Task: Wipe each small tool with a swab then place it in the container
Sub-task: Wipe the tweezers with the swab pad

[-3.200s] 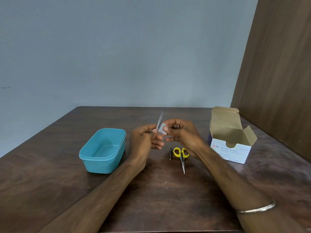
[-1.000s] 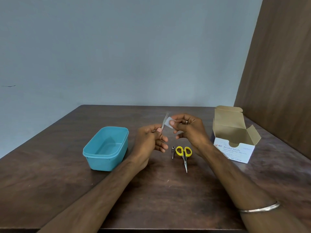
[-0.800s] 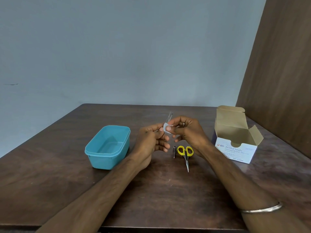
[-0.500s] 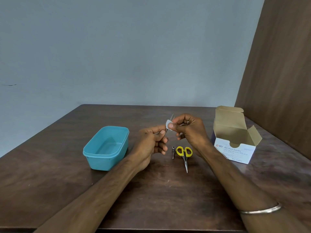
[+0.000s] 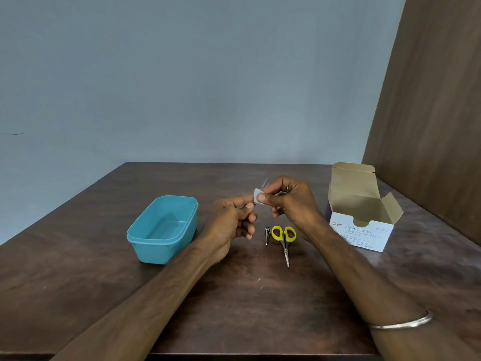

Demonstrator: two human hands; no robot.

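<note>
My left hand (image 5: pixel 233 221) pinches the lower end of thin metal tweezers (image 5: pixel 265 183), which point up and to the right. My right hand (image 5: pixel 291 201) pinches a small white swab (image 5: pixel 256 198) around the middle of the tweezers. Both hands hover above the dark wooden table (image 5: pixel 234 295). On the table below them lie yellow-handled scissors (image 5: pixel 284 238), blades toward me, and a small metal nail clipper (image 5: pixel 267 233) just left of them. The teal container (image 5: pixel 162 227) stands open to the left; nothing shows inside it.
An opened cardboard box of alcohol swabs (image 5: pixel 360 217) stands at the right, flaps up. A brown wooden panel (image 5: pixel 429 113) rises along the table's right side. A grey-blue wall is behind the table. A metal bangle (image 5: pixel 400 323) circles my right wrist.
The swab in my right hand has slid up and down along the tweezers, now sitting near their middle. My left hand has kept its grip. The view has shifted slightly.
</note>
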